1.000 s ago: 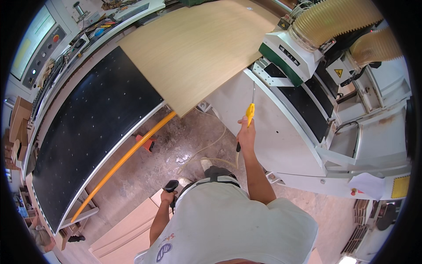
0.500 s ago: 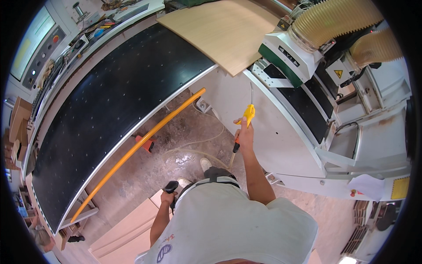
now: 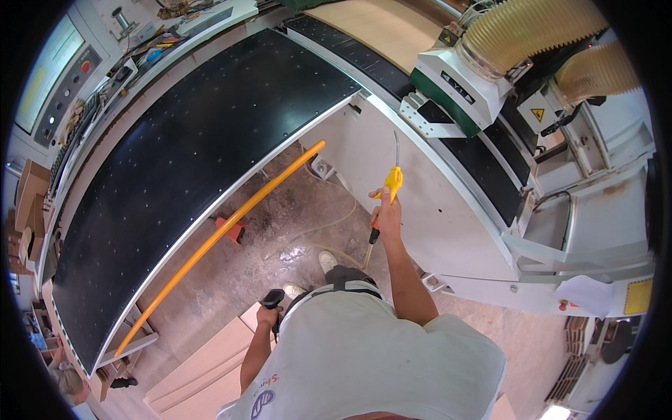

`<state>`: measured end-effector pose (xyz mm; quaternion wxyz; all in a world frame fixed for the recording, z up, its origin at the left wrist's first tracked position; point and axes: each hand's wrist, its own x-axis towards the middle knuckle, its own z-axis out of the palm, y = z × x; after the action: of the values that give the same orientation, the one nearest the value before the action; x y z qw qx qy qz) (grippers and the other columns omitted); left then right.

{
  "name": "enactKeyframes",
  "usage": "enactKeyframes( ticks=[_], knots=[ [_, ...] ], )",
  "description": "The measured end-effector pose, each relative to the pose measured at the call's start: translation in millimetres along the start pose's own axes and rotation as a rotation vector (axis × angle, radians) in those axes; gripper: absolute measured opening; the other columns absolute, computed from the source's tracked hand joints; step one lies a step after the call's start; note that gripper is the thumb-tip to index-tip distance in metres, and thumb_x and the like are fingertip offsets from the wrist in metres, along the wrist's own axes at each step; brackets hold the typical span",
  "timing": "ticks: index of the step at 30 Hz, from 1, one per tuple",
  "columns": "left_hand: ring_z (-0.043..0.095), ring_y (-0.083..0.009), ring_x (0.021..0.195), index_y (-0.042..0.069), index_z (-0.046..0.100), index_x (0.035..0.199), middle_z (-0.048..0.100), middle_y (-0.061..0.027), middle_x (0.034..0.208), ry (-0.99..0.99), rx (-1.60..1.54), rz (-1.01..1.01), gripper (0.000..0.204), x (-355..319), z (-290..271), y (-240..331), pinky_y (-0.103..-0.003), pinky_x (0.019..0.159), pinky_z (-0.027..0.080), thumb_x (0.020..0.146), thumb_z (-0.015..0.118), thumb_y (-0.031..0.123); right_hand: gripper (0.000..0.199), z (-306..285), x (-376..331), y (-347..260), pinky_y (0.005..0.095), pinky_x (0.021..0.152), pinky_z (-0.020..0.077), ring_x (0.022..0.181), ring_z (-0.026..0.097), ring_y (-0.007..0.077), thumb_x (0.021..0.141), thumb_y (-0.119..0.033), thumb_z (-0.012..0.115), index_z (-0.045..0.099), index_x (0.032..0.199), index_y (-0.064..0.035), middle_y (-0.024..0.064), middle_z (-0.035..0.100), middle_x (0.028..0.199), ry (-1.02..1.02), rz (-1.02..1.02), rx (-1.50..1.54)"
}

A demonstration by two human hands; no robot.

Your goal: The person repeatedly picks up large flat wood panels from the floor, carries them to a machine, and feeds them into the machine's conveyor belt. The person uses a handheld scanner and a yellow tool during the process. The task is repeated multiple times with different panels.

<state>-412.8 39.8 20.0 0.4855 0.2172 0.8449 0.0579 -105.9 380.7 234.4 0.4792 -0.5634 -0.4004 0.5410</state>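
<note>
My right hand (image 3: 387, 215) is wrapped round a yellow air blow gun (image 3: 395, 180). Its thin bent metal nozzle points away from me, beside the white side panel (image 3: 441, 210) of a machine. A pale hose (image 3: 367, 255) hangs from the gun's orange and black fitting towards the floor. Low by my left hip, my left hand (image 3: 267, 316) grips a black handheld scanner (image 3: 273, 298), its head pointing up. At the far side, a light wooden board (image 3: 381, 31) lies on the machine bed, partly cut off by the machine head (image 3: 455, 94).
A black dotted table (image 3: 196, 147) curves along the left, with a yellow-orange rail (image 3: 231, 222) along its near side. Ribbed ducts (image 3: 532, 31) rise from the machine head. Long boards (image 3: 203, 364) lie behind my left arm. A control panel (image 3: 66, 91) stands far left.
The wooden board has slid away to the far side, uncovering the black bed and the table's corner. My right hand with the blow gun has shifted slightly left; my left hand stays put.
</note>
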Motion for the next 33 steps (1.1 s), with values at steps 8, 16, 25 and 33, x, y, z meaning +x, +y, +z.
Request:
enactKeyframes(
  ticks=[8, 16, 25, 33],
  knots=[
    [0.073, -0.0298, 0.086, 0.0, 0.075, 0.09, 0.075, -0.0166, 0.087, 0.009, -0.024, 0.01, 0.048, 0.2, 2.9, 0.9, -0.038, 0.082, 0.056, 0.067, 0.08, 0.042, 0.042, -2.4, -0.5, 2.2, 0.0246, 0.035, 0.0411, 0.04, 0.047, 0.0088, 0.106, -0.046, 0.041, 0.051, 0.104, -0.0045, 0.0079, 0.063, 0.104, -0.012, 0.001, -0.004],
    [0.073, -0.0311, 0.088, -0.002, 0.074, 0.094, 0.074, -0.0184, 0.089, 0.017, -0.003, 0.007, 0.053, 2.5, 5.5, -3.0, -0.039, 0.083, 0.056, 0.066, 0.081, 0.043, 0.042, -3.6, 0.0, 4.3, 0.0248, 0.035, 0.0413, 0.039, 0.047, 0.0088, 0.106, -0.045, 0.041, 0.052, 0.103, -0.0046, 0.0076, 0.063, 0.102, -0.019, 0.003, -0.014],
    [0.073, -0.0305, 0.087, -0.001, 0.075, 0.093, 0.075, -0.0176, 0.088, 0.0, 0.006, 0.02, 0.051, 5.1, 2.7, -2.2, -0.039, 0.082, 0.056, 0.067, 0.08, 0.043, 0.041, -1.9, -0.1, 8.8, 0.0248, 0.035, 0.0419, 0.04, 0.047, 0.0089, 0.106, -0.045, 0.041, 0.053, 0.103, -0.005, 0.007, 0.063, 0.101, -0.021, 0.013, -0.027],
    [0.073, -0.0293, 0.086, 0.0, 0.075, 0.094, 0.075, -0.0165, 0.088, -0.01, -0.022, 0.008, 0.049, 6.0, -2.5, -1.9, -0.038, 0.081, 0.056, 0.067, 0.08, 0.04, 0.041, 6.7, -1.9, 1.3, 0.025, 0.035, 0.0418, 0.041, 0.047, 0.0086, 0.106, -0.045, 0.041, 0.052, 0.104, -0.0051, 0.0068, 0.063, 0.101, -0.025, 0.016, -0.02]
  ],
)
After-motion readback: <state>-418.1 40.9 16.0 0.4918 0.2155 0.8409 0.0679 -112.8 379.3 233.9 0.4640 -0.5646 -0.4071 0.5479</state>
